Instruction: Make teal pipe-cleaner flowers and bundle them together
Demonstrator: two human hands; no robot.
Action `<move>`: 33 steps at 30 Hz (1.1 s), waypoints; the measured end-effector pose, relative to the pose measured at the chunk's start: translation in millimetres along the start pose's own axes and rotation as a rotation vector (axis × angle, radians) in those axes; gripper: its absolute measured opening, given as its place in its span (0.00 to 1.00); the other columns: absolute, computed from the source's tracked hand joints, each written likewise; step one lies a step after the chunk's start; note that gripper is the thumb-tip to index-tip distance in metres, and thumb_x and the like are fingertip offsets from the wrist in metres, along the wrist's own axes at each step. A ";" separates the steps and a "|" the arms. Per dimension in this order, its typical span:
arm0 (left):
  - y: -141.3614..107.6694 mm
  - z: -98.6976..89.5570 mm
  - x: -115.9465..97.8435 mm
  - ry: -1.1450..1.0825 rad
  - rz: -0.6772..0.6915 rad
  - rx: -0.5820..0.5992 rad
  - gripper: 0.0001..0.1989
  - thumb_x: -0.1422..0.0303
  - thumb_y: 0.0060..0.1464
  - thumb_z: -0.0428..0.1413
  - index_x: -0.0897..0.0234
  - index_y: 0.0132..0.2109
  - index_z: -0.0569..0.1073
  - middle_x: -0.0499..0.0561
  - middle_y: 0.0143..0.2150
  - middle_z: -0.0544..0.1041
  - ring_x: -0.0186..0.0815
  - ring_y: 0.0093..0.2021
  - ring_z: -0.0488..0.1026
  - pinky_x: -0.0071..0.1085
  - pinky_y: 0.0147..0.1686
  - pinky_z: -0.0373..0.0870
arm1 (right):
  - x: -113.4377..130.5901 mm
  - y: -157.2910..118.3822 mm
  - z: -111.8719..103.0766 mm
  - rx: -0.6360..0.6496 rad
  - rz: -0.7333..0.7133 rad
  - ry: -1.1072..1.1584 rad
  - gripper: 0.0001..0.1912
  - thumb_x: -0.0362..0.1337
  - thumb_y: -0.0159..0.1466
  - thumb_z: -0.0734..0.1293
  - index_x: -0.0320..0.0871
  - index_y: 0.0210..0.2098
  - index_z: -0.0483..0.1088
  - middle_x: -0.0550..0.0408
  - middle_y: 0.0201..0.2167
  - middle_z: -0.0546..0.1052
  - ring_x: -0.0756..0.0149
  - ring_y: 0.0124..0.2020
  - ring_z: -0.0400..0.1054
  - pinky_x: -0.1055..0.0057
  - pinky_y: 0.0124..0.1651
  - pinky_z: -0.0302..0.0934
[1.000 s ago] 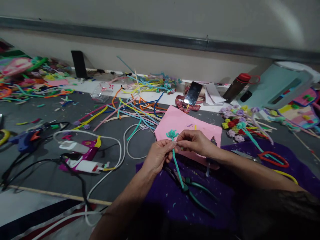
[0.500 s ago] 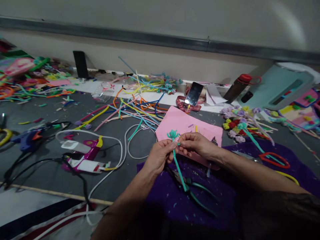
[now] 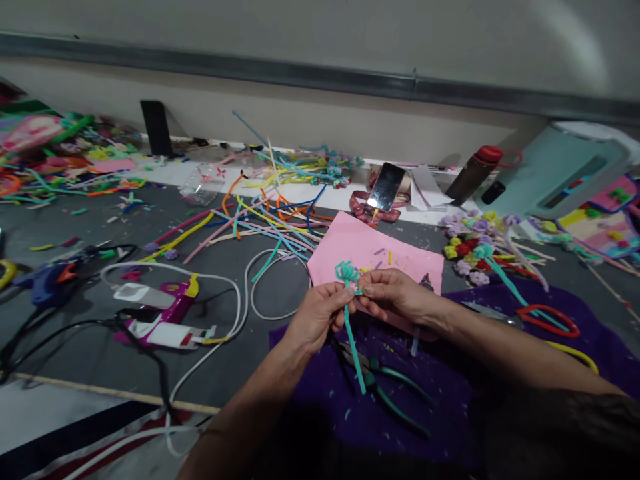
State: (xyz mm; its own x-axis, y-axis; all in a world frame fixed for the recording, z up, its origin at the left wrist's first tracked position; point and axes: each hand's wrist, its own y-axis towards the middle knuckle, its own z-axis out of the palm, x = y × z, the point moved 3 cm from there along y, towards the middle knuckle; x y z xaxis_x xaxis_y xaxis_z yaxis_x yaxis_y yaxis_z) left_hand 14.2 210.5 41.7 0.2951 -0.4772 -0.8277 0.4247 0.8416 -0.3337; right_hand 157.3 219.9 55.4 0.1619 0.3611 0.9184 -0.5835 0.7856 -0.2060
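Observation:
A teal pipe-cleaner flower [image 3: 346, 271] with looped petals stands upright over the pink sheet [image 3: 370, 239]. My left hand [image 3: 324, 312] pinches it just below the petals, and its stem slants down past the fingers. My right hand [image 3: 390, 293] is closed in a pinch on a short teal pipe-cleaner end beside the flower's base. The fingertips of both hands almost meet. Below them, on a purple cloth [image 3: 360, 420], lie pliers [image 3: 395, 383] with green handles, their jaws partly behind the stem.
Loose pipe cleaners [image 3: 270, 220] spread across the grey table. At left are a blue glue gun [image 3: 53, 277], a purple-and-white device [image 3: 165, 320] and cables. Finished flowers [image 3: 470, 247] and red-handled scissors [image 3: 547, 320] lie right. A phone [image 3: 387, 187] and bottle [image 3: 477, 173] stand behind.
The flower's petals appear turned to show a rounder, more open head. The stem's lower end has swung slightly left. Both hands stay in nearly the same place; the view has shifted a little.

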 end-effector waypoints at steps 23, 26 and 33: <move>1.8 -3.7 2.7 0.126 -0.025 -0.022 0.14 0.62 0.46 0.55 0.67 0.21 0.65 0.41 0.12 0.62 0.21 0.09 0.52 0.19 0.09 0.47 | 17.7 -11.8 -2.0 -0.161 -0.563 -1.048 0.04 0.34 0.62 0.62 0.42 0.33 0.68 0.54 0.28 0.71 0.69 0.29 0.64 0.71 0.32 0.59; 0.7 -2.3 2.6 0.124 -0.039 -0.001 0.14 0.62 0.46 0.55 0.67 0.21 0.65 0.41 0.11 0.61 0.21 0.09 0.52 0.19 0.09 0.46 | 19.2 -14.6 0.9 -0.146 -0.533 -1.120 0.04 0.35 0.62 0.60 0.42 0.33 0.67 0.54 0.28 0.70 0.69 0.29 0.63 0.72 0.32 0.57; -1.8 0.6 1.5 0.115 -0.046 0.027 0.13 0.62 0.46 0.56 0.67 0.22 0.66 0.41 0.12 0.61 0.20 0.09 0.52 0.20 0.10 0.46 | 16.6 -18.7 4.2 -0.114 -0.329 -0.881 0.08 0.38 0.64 0.58 0.42 0.32 0.63 0.57 0.25 0.67 0.72 0.23 0.61 0.75 0.26 0.56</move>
State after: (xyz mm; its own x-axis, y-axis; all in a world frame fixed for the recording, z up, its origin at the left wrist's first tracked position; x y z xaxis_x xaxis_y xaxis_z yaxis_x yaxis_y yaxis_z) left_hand 14.3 208.1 41.3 0.1756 -0.4815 -0.8587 0.4592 0.8116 -0.3612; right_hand 167.6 209.1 75.8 -0.3816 -0.3605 0.8511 -0.5269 0.8414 0.1202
